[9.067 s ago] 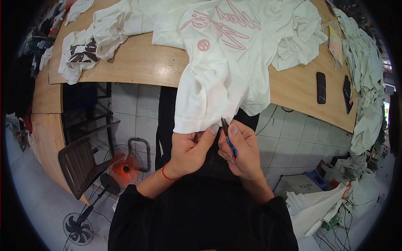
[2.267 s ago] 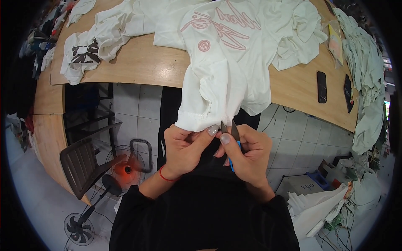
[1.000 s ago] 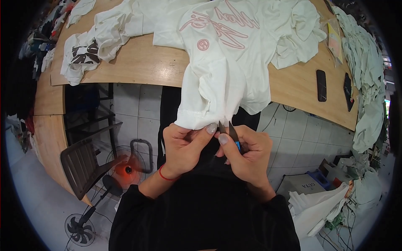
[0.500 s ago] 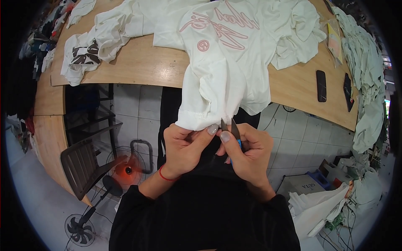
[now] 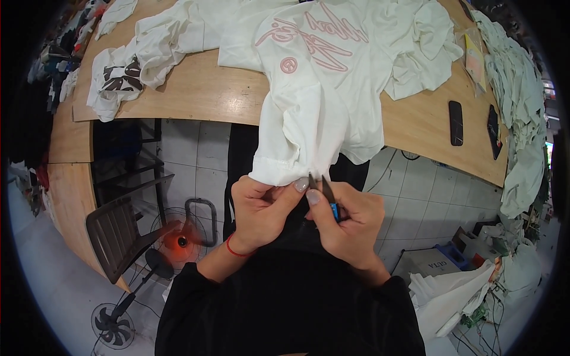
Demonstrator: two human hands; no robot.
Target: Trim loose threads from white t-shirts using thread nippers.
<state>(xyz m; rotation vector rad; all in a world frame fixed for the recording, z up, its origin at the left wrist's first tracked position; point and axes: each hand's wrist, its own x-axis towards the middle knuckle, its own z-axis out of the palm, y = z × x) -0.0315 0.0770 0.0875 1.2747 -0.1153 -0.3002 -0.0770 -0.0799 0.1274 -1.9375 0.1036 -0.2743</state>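
A white T-shirt (image 5: 350, 101) with pink lettering lies over the near edge of the table, one sleeve hanging toward me. My left hand (image 5: 264, 210) pinches the sleeve's hem (image 5: 279, 171) between thumb and fingers. In my right hand (image 5: 350, 222) is a pair of thread snips (image 5: 328, 191) with dark blades and a blue part near the grip. The blades stand apart and point up at the hem, close to my left thumb. My right thumb lies along one blade; the lower fingers are partly hidden.
The wooden table (image 5: 196, 95) carries more white garments (image 5: 172, 35), a black phone (image 5: 455, 123) and a dark tool (image 5: 494, 132) at the right. Pale cloth is heaped along the right side (image 5: 513, 113). A brown chair (image 5: 113, 237) and a fan (image 5: 113, 326) stand at lower left.
My right hand and the snips have shifted slightly left, closer to my left thumb, and the blades have tilted. My left hand stays on the hem.
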